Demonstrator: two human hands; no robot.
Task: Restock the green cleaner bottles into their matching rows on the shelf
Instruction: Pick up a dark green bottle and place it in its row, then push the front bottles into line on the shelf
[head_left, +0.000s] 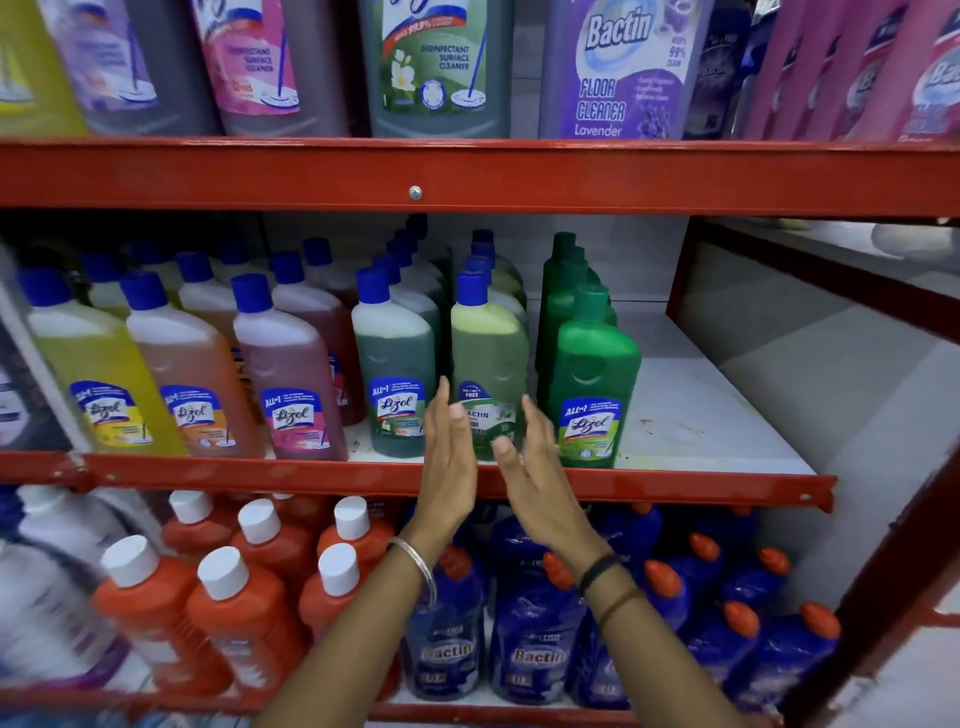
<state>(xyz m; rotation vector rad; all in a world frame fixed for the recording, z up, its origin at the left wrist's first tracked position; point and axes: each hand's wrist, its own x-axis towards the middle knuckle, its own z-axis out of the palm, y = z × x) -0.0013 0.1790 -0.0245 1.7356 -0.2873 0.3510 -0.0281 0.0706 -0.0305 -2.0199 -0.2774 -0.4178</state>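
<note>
On the middle shelf (701, 415) stand three rows of green cleaner. A dark green bottle with a blue cap (395, 358) leads the left row. A light green Bactin bottle (485, 353) leads the middle row, and a solid green bottle with a green cap (592, 374) leads the right one. My left hand (449, 457) and right hand (530, 467) are raised in front of the light green bottle's label, one at each side, fingers straight and apart. Neither hand holds anything, and whether they touch the bottle is unclear.
Yellow (98, 374), orange (192, 374) and pink (291, 379) bottles fill the shelf's left part. Bare white shelf lies right of the green rows. The red shelf edge (675, 488) runs below my hands. Orange bottles (234, 608) and blue Bactin bottles (535, 634) stand below, and big bottles above.
</note>
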